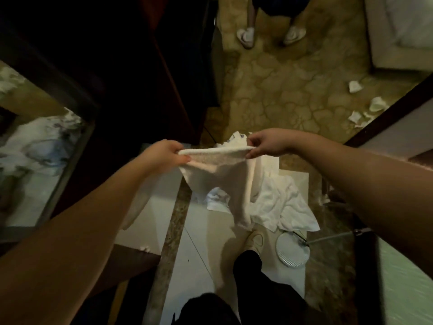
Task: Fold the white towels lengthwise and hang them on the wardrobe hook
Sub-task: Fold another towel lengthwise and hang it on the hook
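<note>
A white towel (225, 179) hangs in front of me, its top edge stretched level between both hands. My left hand (164, 154) pinches the left end of that edge. The right end is pinched by my right hand (267, 141). The rest of the towel droops down to a narrow tail above my shoe. More white towels (281, 202) lie crumpled on the tiled floor just behind it. The dark wooden wardrobe (131, 66) stands at the left; no hook shows in this view.
Another person's feet in white slippers (269, 35) stand on the patterned carpet ahead. Crumpled tissues (365, 106) lie on the carpet at right. A round metal drain cover (293, 249) is by my shoe. A mirror (35, 148) is at far left, a bed corner (403, 31) top right.
</note>
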### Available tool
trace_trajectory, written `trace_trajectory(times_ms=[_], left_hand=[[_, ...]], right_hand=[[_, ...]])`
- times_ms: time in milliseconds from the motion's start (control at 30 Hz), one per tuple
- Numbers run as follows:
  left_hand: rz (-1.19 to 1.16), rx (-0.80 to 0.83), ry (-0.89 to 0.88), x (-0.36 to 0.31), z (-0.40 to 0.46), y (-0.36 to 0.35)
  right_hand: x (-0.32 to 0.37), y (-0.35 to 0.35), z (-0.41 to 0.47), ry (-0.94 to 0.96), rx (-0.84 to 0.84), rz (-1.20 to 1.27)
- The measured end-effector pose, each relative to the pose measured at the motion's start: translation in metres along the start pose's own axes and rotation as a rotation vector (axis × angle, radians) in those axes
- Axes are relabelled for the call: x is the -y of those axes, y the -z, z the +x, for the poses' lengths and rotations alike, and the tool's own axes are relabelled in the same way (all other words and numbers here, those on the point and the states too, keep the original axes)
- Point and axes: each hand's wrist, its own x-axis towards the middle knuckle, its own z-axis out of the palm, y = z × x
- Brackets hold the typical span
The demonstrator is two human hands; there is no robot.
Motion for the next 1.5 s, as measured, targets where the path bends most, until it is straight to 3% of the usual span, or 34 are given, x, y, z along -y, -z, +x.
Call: trace_trajectory(times_ms=[100,300,533,800,933,1100,1367,1500], left_hand=[[-0.361,-0.169,-0.034,0.005,-0.058,0.016],[-0.615,-0.367,-0.168,0.013,-0.183,0.009],[-0.614,-0.51,-0.278,-0.001,-0.336,0.03],[-0.56,-0.551,-0.355,-0.017,-0.48,0.048],[-0.592,-0.627,-0.322,0.003,-0.555,0.036],[-0.798,-0.691,-0.243,0.043,-0.657,-0.002],[-0.44,-0.71,0.16,0.127,-0.794,-0.053],[-0.399,-0.774,0.314,0.176,-0.856,-0.077]], right_hand=[[0.023,-0.011,-0.035,-0.006,-0.056,-0.011],[0.091,-0.067,-0.114,0.095,-0.133,-0.09],[0.2,-0.133,-0.219,0.257,-0.268,0.041],[0.325,-0.189,-0.325,0.451,-0.249,0.177],[0.373,-0.235,-0.368,0.559,-0.322,0.075],[0.415,-0.306,-0.415,0.653,-0.41,-0.06],[0.501,-0.394,-0.49,0.836,-0.429,0.011],[0.546,-0.423,-0.527,0.914,-0.452,0.078]])
